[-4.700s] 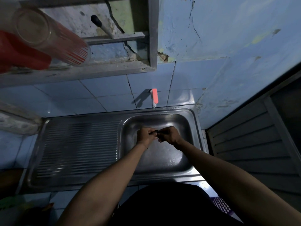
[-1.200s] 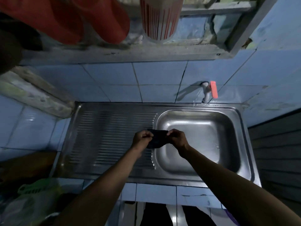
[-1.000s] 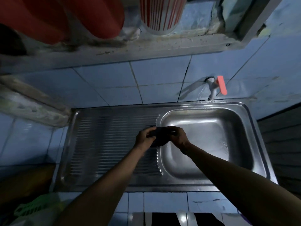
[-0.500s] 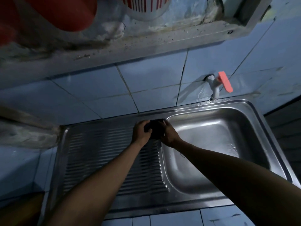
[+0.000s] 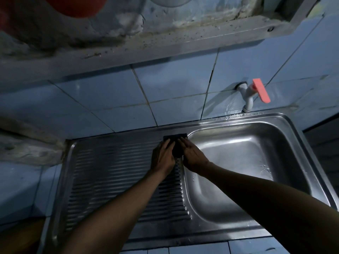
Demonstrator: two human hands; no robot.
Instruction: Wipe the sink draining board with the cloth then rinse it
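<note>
Both hands, left hand [image 5: 163, 156] & right hand [image 5: 192, 155], fingers flat, press dark cloth [image 5: 177, 143] at draining board [image 5: 113, 173] back edge; it may slide into the basin [image 5: 238, 162].

Black cloth [image 5: 176, 143]; ridged steel draining board [image 5: 117, 173]; blue tiles [image 5: 102, 99].

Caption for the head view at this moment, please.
Both hands, left hand and right hand, press a dark cloth flat on the draining board at its far edge, beside the sink basin.
</note>
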